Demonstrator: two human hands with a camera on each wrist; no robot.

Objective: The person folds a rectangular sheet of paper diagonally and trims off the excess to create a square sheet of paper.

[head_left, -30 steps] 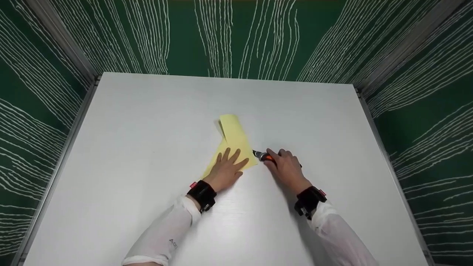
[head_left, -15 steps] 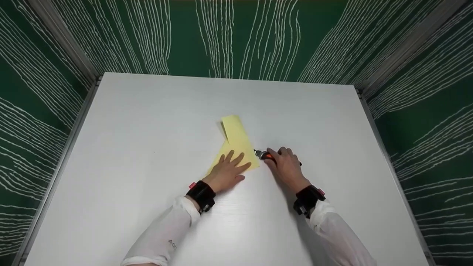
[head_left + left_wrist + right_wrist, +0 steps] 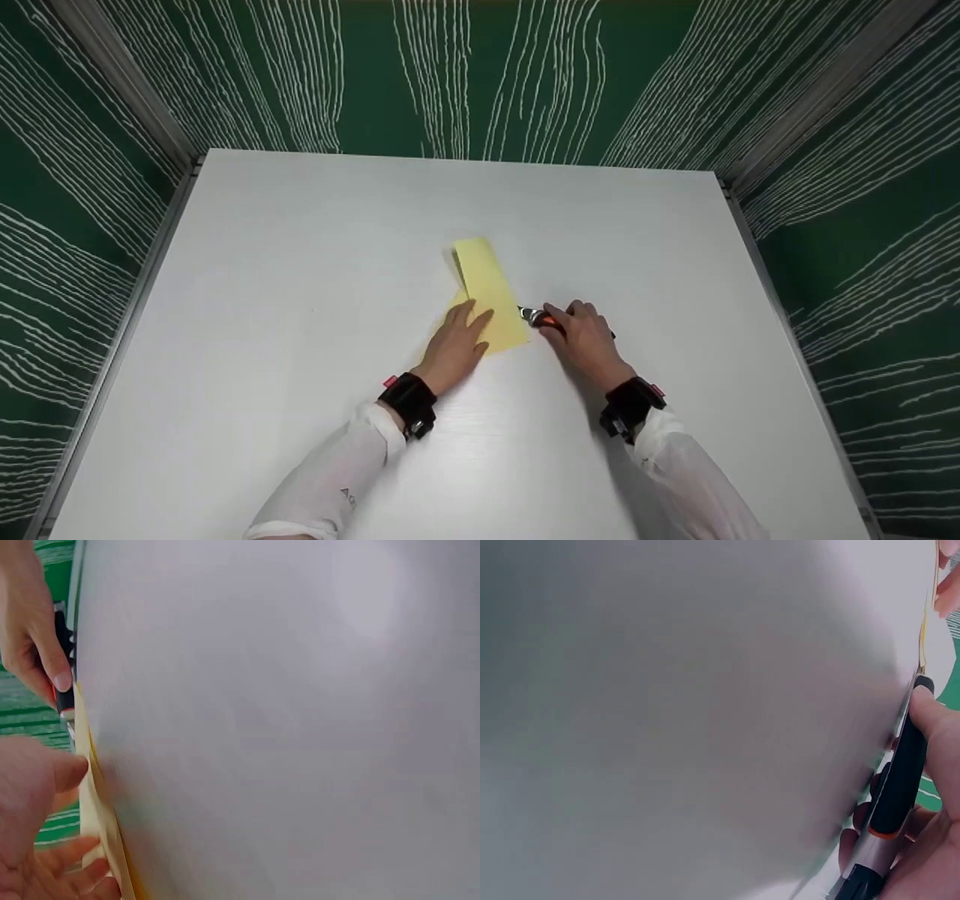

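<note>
A folded sheet of yellow paper point(image 3: 487, 274) lies on the white table point(image 3: 337, 240) in the head view, its upper left edge raised a little. My left hand point(image 3: 454, 349) rests on the paper's lower left part with fairly straight fingers and covers some of it. From the left wrist view, the thumb and fingers lie along the paper point(image 3: 94, 814). To the right of the sheet, my right hand point(image 3: 589, 341) grips a utility knife point(image 3: 541, 318) with a black and orange handle. Its tip points at the paper's right edge; whether they touch, I cannot tell.
Green walls point(image 3: 375, 90) with white wavy lines surround the table at the back and both sides. Grey metal rails point(image 3: 142, 277) run along the table's sides. Both wrists wear black bands point(image 3: 409, 403).
My left hand's fingers have drawn closer together and moved left, uncovering the paper's lower right part. The paper has shifted slightly right and nearer. My right hand and the utility knife stay nearly in place.
</note>
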